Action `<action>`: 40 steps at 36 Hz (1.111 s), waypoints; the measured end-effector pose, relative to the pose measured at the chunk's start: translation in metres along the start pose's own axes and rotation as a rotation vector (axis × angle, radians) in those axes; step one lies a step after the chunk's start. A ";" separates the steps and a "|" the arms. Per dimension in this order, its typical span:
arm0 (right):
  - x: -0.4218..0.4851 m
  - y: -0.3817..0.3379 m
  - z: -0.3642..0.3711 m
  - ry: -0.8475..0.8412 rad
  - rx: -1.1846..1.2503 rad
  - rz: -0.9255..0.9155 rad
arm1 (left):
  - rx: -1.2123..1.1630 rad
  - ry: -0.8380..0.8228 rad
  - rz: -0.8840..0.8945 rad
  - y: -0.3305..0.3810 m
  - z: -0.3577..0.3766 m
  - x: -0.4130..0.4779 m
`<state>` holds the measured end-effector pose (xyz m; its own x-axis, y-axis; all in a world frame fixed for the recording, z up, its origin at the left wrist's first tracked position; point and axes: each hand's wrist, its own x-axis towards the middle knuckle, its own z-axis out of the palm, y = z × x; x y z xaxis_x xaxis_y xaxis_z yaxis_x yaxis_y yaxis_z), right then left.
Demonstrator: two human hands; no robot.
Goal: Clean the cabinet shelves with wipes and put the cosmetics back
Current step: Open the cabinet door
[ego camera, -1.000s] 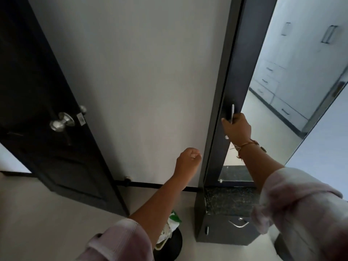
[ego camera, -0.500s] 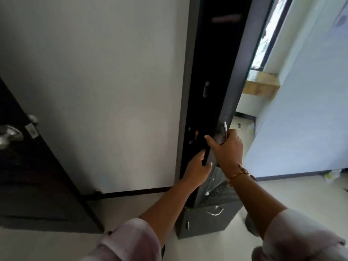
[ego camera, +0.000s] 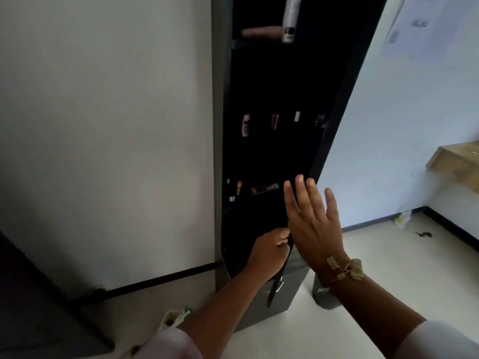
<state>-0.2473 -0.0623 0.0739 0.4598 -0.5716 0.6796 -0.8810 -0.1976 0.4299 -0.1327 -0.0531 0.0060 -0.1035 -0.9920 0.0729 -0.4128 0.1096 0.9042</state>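
A tall narrow dark cabinet (ego camera: 220, 125) stands against the white wall with its door (ego camera: 344, 99) swung open to the right. Inside, dim shelves hold cosmetics: a silver tube (ego camera: 290, 19) at the top, small bottles (ego camera: 245, 125) on a middle shelf, lipsticks and a flat case (ego camera: 263, 189) lower down. My left hand (ego camera: 270, 252) grips the lower edge of the door. My right hand (ego camera: 311, 218) is off the door, fingers spread, just in front of its edge. No wipes are visible in either hand.
A grey drawer unit (ego camera: 287, 288) forms the cabinet's base. A small bin with a green-and-white packet (ego camera: 178, 316) sits on the floor at its left. A dark room door (ego camera: 39, 307) is at lower left. A wooden shelf (ego camera: 456, 164) juts from the right wall.
The cabinet door has swung wide open, showing the shelves. My right hand let go of the handle and opened; my left hand moved onto the door's lower edge.
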 end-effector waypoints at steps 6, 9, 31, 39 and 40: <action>-0.004 0.027 -0.020 -0.257 -0.086 -0.058 | -0.029 -0.136 0.028 0.007 0.013 0.003; -0.013 0.039 -0.027 -0.319 -0.086 -0.040 | -0.004 -0.232 0.061 0.012 0.019 0.006; -0.067 0.146 -0.012 -0.675 -0.334 0.115 | 0.254 -0.225 0.334 0.090 0.120 0.058; -0.065 0.181 0.006 -0.714 -0.303 0.114 | 0.418 -0.253 0.342 0.107 0.137 0.090; -0.064 0.185 0.008 -0.719 -0.295 0.118 | 0.449 -0.253 0.346 0.109 0.140 0.093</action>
<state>-0.4405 -0.0680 0.1050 0.0915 -0.9706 0.2227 -0.8075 0.0585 0.5870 -0.3135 -0.1245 0.0523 -0.4883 -0.8543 0.1780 -0.6519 0.4928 0.5764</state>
